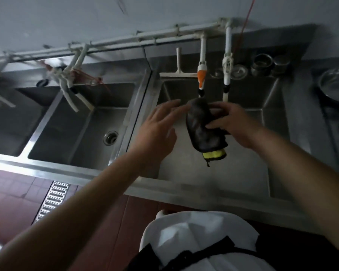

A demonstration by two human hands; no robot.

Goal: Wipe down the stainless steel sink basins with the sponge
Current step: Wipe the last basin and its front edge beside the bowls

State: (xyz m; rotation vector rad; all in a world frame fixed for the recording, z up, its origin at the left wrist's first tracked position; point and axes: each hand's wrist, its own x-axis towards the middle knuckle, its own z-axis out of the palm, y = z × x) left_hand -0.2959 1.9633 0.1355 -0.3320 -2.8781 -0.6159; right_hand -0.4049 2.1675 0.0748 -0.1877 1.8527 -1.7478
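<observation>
A dark mitt-shaped sponge (201, 130) with a yellow cuff at its lower end hangs over the right stainless basin (219, 173). My right hand (235, 126) grips it from the right, thumb across its front. Just left of the sponge, my left hand (159, 130) hovers with fingers spread, holding nothing. A second basin (82, 133) with a round drain (110, 137) lies to the left, and part of a third basin (12, 122) shows at the far left.
White pipe taps (227, 75) and an orange-tipped spout (201, 77) hang right above the sponge. A white squeegee (178, 69) leans on the back ledge beside metal strainers and cups (262, 64). A metal bowl (335, 83) sits at the right. A floor drain grate (53, 198) runs below.
</observation>
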